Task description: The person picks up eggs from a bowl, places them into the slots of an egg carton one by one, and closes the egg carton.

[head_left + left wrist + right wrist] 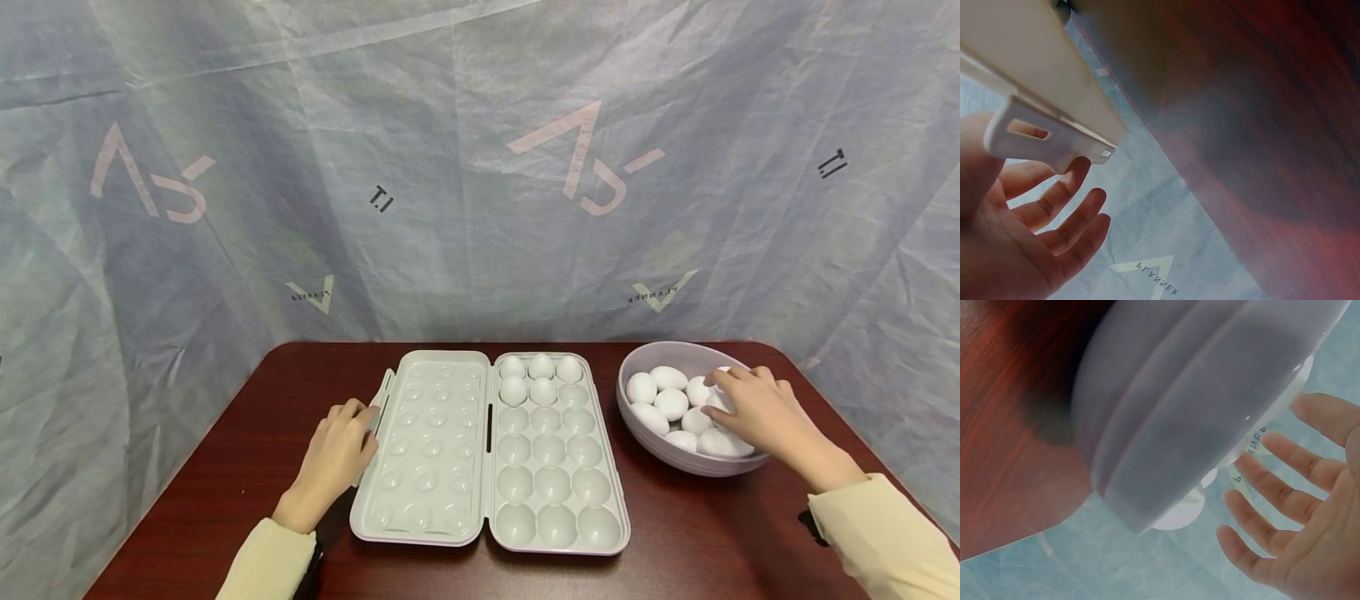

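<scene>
An egg box (487,533) lies unfolded on the table, its dimpled lid half (431,446) on the left and its cupped tray half (553,467) on the right. White eggs (542,367) fill the tray's back row, and two more sit in the row before it. At the lid's left edge, my left hand (337,446) touches the narrow side flap (1054,134) with loosely bent fingers. To the right, a pale lilac bowl (637,429) holds several white eggs (670,404). My right hand (765,417) reaches over the bowl's right side, fingers spread above the eggs; no egg is gripped.
The dark red wooden table (262,442) carries both the egg box and the bowl. A grey printed sheet (457,208) hangs close behind the table's back edge and along both sides. The bowl's raised rim stands between the right hand and the tray.
</scene>
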A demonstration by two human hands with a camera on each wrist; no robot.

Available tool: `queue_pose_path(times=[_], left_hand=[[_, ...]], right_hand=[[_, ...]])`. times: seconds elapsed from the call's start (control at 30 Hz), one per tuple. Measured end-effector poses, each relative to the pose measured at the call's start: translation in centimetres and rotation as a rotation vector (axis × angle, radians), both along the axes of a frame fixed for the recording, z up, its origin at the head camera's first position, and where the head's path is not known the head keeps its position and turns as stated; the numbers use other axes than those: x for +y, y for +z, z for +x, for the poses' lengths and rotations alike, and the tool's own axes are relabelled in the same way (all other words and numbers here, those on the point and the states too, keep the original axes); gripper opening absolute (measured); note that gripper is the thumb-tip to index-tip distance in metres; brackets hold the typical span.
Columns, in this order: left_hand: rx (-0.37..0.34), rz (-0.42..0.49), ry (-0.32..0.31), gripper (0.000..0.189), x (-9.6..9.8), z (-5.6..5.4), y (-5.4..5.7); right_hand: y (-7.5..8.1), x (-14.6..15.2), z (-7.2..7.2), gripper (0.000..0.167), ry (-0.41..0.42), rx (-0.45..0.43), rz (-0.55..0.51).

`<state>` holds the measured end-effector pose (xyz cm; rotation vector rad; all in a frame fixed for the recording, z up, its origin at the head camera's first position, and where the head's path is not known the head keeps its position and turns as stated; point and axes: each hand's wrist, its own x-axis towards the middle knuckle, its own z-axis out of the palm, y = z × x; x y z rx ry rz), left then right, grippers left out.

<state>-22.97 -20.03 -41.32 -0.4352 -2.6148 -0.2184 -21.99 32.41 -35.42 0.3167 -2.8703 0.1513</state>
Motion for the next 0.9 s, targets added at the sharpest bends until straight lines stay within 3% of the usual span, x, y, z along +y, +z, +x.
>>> queue_pose_path(times=[0.9], left_hand=[[0.013,-0.004,-0.001,0.033,0.00,-0.05,-0.04]], right_hand=[[-0.79,0.55,-0.05,0.037,-0.050,0.025,0.062]])
